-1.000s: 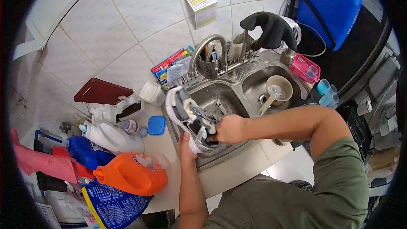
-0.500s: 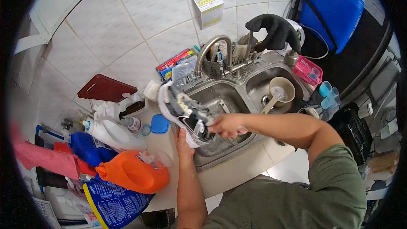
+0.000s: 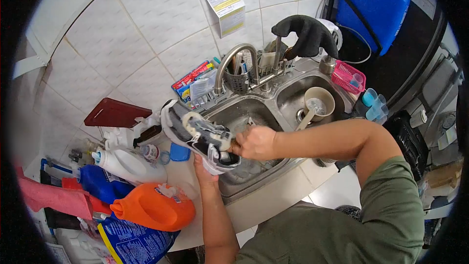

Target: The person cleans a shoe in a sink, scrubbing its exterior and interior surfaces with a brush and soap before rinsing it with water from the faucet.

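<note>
A grey, black and white sneaker is tilted over the left edge of the left sink basin, its toe pointing up and left. My left hand grips it from below, near the heel; part of the fingers is behind the shoe. My right hand is closed in a fist against the shoe's upper, by the ankle opening. Whatever the right fingers hold is hidden; a pale cream patch shows just beside them. Greyish water and suds lie in the basin underneath.
A beige dipper sits in the right basin. Above stands the curved faucet, with a black cloth hung to its right. Left on the counter are an orange jug, a white bottle and a blue lid.
The sneaker has tipped over toward the left, its toe lower and farther left. My right hand has shifted slightly left and up along it. The camera view has moved a little.
</note>
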{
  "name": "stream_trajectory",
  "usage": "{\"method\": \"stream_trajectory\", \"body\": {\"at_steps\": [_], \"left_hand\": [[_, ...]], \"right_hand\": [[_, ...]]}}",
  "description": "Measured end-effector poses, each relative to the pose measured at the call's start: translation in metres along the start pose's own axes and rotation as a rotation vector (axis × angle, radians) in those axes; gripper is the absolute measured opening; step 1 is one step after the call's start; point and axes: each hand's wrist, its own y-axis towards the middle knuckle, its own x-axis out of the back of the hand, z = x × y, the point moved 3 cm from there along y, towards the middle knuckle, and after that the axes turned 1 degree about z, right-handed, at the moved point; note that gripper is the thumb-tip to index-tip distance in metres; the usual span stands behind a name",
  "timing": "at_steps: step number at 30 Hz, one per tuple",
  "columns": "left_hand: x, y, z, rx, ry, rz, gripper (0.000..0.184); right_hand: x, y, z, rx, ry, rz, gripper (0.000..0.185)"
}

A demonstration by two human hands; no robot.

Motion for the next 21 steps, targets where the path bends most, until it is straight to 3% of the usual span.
{"method": "stream_trajectory", "body": {"at_steps": [4,5,8,11,12,14,16,17,20,21], "left_hand": [[0.001,-0.001,-0.004,-0.116,0.193,-0.04,0.079],[-0.007,-0.004,-0.005,-0.123,0.212,-0.007,0.079],[-0.012,-0.007,-0.004,-0.115,0.218,0.013,0.073],[0.009,-0.004,0.003,-0.101,0.185,-0.127,0.062],[0.002,-0.003,-0.001,-0.083,0.15,-0.048,0.062],[-0.013,-0.008,-0.009,-0.032,0.073,0.107,0.062],[-0.013,-0.014,-0.011,-0.059,0.117,0.015,0.066],[-0.01,-0.014,-0.006,-0.056,0.107,-0.013,0.07],[-0.018,-0.009,0.004,-0.035,0.021,-0.131,0.074],[-0.019,-0.01,0.002,-0.026,0.024,-0.089,0.075]], "right_hand": [[-0.002,0.004,0.014,-0.14,0.302,0.418,0.033],[-0.018,0.006,0.01,-0.103,0.366,0.354,0.026],[-0.082,0.008,-0.004,-0.433,1.55,0.518,0.026],[-0.063,0.009,0.004,-0.602,1.808,0.397,0.031],[-0.053,0.009,0.004,-0.662,1.892,0.344,0.033],[-0.039,-0.002,-0.003,-0.36,1.128,0.229,0.039],[-0.028,-0.013,0.0,-0.059,0.367,0.121,0.049],[-0.019,-0.013,-0.005,0.086,0.174,0.114,0.057],[-0.002,0.006,-0.026,0.04,-0.047,-0.259,0.057],[0.003,0.006,-0.026,-0.011,-0.007,-0.241,0.052]]}}
